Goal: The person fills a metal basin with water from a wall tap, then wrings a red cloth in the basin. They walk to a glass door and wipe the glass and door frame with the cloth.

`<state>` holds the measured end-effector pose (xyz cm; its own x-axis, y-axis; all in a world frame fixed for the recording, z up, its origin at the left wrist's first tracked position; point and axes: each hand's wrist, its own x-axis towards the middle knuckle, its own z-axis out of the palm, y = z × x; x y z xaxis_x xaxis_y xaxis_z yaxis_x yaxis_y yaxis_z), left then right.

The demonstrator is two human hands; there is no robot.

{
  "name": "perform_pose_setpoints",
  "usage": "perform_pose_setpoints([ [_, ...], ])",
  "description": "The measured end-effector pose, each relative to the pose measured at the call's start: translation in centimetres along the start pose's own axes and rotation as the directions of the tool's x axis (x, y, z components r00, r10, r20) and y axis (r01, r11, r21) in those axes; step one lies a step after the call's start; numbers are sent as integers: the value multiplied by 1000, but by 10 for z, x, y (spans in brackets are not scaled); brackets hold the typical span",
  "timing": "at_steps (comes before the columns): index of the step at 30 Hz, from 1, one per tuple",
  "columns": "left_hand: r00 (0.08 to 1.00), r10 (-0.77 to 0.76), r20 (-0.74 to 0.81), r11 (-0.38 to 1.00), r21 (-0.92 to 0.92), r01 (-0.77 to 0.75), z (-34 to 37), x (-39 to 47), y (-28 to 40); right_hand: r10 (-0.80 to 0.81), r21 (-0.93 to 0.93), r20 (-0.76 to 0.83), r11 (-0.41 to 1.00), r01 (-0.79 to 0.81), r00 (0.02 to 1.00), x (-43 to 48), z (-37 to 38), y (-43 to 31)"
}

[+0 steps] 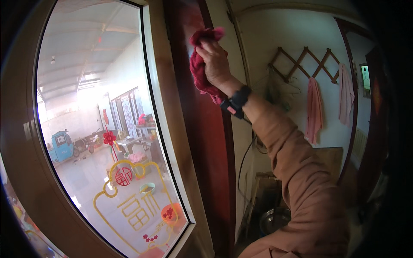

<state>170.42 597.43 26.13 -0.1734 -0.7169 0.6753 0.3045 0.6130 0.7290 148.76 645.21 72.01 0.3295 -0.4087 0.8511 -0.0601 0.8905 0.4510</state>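
Raised high, my right hand (216,63) grips a bunched dark-pink cloth (199,69). The cloth lies against the dark red door frame (206,135), near its upper part, and a loose end hangs below my wrist. A black band with a small device (237,101) is strapped on that wrist. My left hand is out of view. To the left of the frame stands a door with a glass pane (80,129) that bears yellow and red decorations.
On the right wall hangs a wooden accordion rack (298,66) with a pink towel (313,111) and a paler towel (345,93). A dark cable (240,171) runs down beside the frame. Low down sits a metal basin (276,219). A blue three-wheeler (62,146) shows through the glass.
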Motion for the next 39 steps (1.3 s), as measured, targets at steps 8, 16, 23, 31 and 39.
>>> perform_pose_setpoints([
  [8,999,-51,-8,998,-22,51,-1,1,-11,-146,-386,287,887,253,947,1,50,29],
  [16,996,-64,-58,998,20,66,6,-1,-7,-60,-614,176,774,157,982,111,97,80],
  [23,994,-52,-91,985,160,66,-4,-1,-25,-338,-410,283,803,431,898,113,129,97],
  [31,955,270,123,722,630,-286,-30,11,-91,-592,-49,331,767,640,735,26,127,45],
  [39,963,229,145,699,664,-266,-25,2,-67,-659,230,455,737,636,599,-87,52,-31],
])
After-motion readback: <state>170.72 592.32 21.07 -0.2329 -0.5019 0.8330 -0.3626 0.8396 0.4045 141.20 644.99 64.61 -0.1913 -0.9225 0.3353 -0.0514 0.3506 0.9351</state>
